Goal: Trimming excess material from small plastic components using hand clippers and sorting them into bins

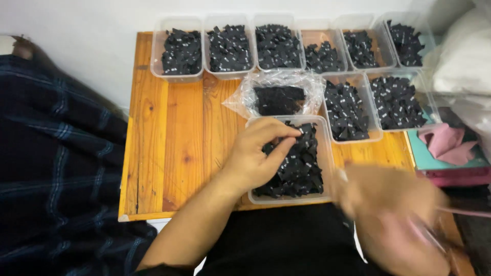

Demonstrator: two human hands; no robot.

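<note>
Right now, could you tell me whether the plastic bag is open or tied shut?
Open: the bag lies on the table with its mouth spread, black pieces showing inside.

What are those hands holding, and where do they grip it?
Left hand pinches a small black label by its edge over the clear tub. Right hand is too blurred to tell.

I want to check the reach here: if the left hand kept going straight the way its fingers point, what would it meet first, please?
The left hand points right across the nearest clear tub, so probably the black pieces in it, which its fingertips already pinch.
</note>
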